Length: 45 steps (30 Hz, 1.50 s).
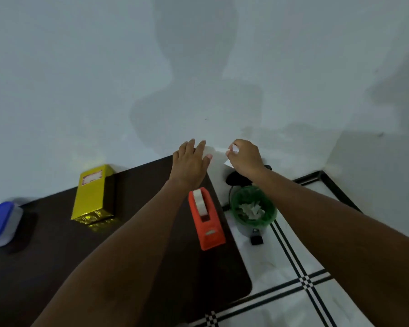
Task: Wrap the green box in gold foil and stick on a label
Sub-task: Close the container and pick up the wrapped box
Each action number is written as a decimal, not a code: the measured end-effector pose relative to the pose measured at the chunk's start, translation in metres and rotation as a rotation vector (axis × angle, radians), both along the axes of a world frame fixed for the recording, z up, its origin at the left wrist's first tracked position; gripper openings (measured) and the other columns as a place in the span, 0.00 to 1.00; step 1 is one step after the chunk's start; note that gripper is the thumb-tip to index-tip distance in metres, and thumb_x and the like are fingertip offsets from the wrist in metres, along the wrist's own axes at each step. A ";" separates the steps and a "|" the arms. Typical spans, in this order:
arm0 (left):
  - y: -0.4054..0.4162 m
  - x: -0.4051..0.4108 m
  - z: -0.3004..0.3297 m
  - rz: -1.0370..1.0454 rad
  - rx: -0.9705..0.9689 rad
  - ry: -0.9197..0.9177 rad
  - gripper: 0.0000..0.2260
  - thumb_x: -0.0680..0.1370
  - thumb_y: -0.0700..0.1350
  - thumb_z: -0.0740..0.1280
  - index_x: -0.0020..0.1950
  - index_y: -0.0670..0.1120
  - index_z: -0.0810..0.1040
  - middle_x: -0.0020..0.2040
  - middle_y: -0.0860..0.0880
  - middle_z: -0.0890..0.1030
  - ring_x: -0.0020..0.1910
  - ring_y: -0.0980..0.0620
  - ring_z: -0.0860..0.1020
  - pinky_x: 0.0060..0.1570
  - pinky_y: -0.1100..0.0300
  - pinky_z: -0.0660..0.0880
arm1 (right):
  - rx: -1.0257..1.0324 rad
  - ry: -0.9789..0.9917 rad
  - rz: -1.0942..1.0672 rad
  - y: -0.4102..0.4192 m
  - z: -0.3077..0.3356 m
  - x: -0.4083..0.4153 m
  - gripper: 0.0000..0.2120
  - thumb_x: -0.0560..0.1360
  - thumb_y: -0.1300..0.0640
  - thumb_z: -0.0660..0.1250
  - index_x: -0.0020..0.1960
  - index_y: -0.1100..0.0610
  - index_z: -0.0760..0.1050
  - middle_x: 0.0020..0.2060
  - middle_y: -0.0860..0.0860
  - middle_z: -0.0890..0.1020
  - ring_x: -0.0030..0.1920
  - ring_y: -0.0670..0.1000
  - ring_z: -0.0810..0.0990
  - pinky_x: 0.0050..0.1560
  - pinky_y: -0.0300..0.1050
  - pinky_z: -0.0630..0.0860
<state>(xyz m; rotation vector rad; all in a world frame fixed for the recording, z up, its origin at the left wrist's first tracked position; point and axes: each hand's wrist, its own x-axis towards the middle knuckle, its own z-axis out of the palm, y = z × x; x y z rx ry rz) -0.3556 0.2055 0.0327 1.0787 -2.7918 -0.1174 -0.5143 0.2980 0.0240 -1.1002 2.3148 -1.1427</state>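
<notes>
A box wrapped in gold foil (93, 195) lies on the dark table (57, 244) at the left, with a red-bordered label (92, 177) on its far end. Both my arms reach out past the table's far right corner. My left hand (189, 162) is flat with straight fingers, touching a white paper sheet (216, 154) that blends with the wall. My right hand (244, 158) pinches the same white paper at its right edge, above the bin.
An orange tape dispenser (206, 219) with a white roll stands near the table's right edge. A green-lined bin (253, 211) with paper scraps sits on the tiled floor beside the table. A blue-lidded container (1, 223) is at the far left. The wall stands close behind.
</notes>
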 end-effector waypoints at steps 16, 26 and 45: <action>0.007 -0.139 -0.079 0.051 0.240 -0.124 0.26 0.85 0.57 0.52 0.81 0.47 0.58 0.79 0.41 0.62 0.78 0.39 0.59 0.74 0.41 0.56 | 0.351 0.093 0.106 0.028 -0.087 -0.129 0.09 0.82 0.53 0.60 0.45 0.54 0.74 0.41 0.51 0.79 0.42 0.53 0.79 0.41 0.46 0.75; 0.008 -0.229 -0.184 0.182 0.463 -0.263 0.27 0.84 0.58 0.54 0.81 0.48 0.59 0.78 0.42 0.64 0.76 0.40 0.61 0.73 0.42 0.59 | 0.560 -0.070 0.234 0.016 -0.186 -0.216 0.08 0.80 0.56 0.61 0.43 0.53 0.71 0.37 0.49 0.76 0.40 0.54 0.78 0.38 0.43 0.69; -0.029 -0.279 -0.534 0.462 0.687 -0.218 0.22 0.85 0.55 0.54 0.74 0.45 0.67 0.68 0.38 0.73 0.67 0.36 0.71 0.66 0.42 0.69 | 0.770 -0.379 0.228 -0.056 -0.536 -0.268 0.11 0.82 0.59 0.61 0.41 0.55 0.71 0.37 0.49 0.74 0.43 0.50 0.77 0.43 0.41 0.73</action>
